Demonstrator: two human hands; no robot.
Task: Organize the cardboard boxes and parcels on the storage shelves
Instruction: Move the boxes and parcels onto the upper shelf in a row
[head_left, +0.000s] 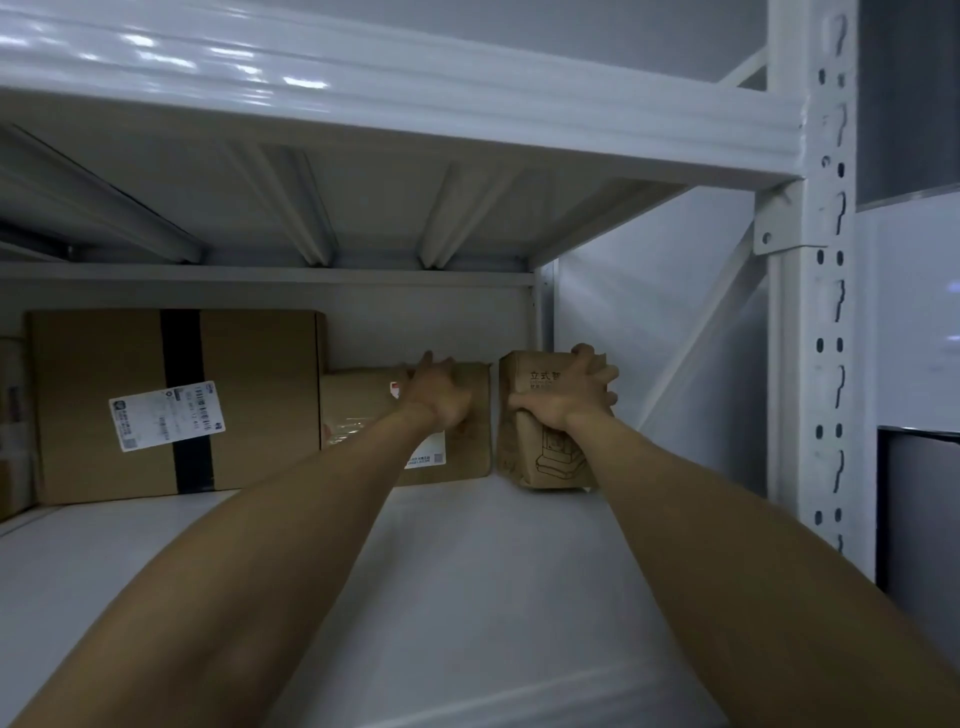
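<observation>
Two bare arms are seen reaching deep into a white metal shelf (467, 571) in the head view.

Right hand (566, 400): clenched around a small printed cardboard box (540, 457), fingers wrapped over its upper right side, thumb across its front face. The box is seen tilted, its top leaning left; its lower edge appears to be at the shelf surface, but contact cannot be confirmed. Most of the box body lies below and left of the grip.

Left hand (436, 395): laid flat, fingers spread, against the front of a medium cardboard box (363, 421). No closed grasp is seen; the palm is pressed on the upper right part of that face. A white label (428, 452) is partly visible just below the wrist.

The medium box stands just left of the small box, a narrow gap between them. Further left of the left hand, a large cardboard box (171, 400) with black tape and a shipping label (166, 415) is noted, touching the medium box.
</observation>
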